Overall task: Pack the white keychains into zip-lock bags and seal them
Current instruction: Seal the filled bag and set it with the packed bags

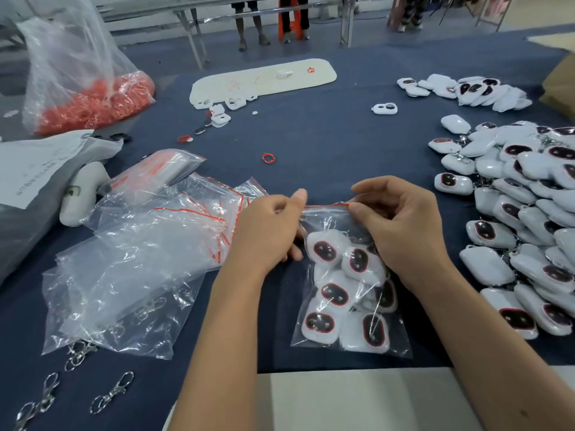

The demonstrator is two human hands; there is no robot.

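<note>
Both hands pinch the red zip strip [326, 206] of a filled zip-lock bag [348, 343]: the left hand [267, 231] nips its left end between thumb and fingers, and the right hand [401, 225] nips the right end. Holding the two ends apart keeps the strip taut and straight, which seems meant for pressing the seal shut; whether it is closed yet cannot be told. Several white keychains [336, 293] lie inside the bag, which rests flat on the blue table [326, 141] just ahead of the person, its bottom edge near the table's near edge at 6 o'clock. A big pile of loose keychains [525, 213] crowds the right hand at 3 o'clock. Empty bags [140, 259] spread at 9 o'clock. Open cloth lies at 12 o'clock, around a stray red ring [268, 158], giving room to slide the bag away.
</note>
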